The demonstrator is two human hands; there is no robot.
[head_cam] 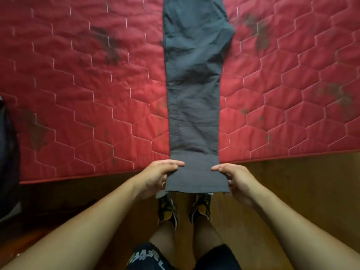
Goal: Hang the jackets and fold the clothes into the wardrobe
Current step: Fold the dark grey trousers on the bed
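Head view: trousers (192,94) lengthwise, hems nearest.

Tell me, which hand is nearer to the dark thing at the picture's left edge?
Left. The left hand pinches the hem corner of the grey trousers on the side of the dark thing; the right hand pinches the other corner, farther away.

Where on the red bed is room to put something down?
Bare mattress lies left of the grey trousers, up to the dark thing at the edge, and right of them. The middle strip is taken; the left hand and right hand pinch the hem at the near edge.
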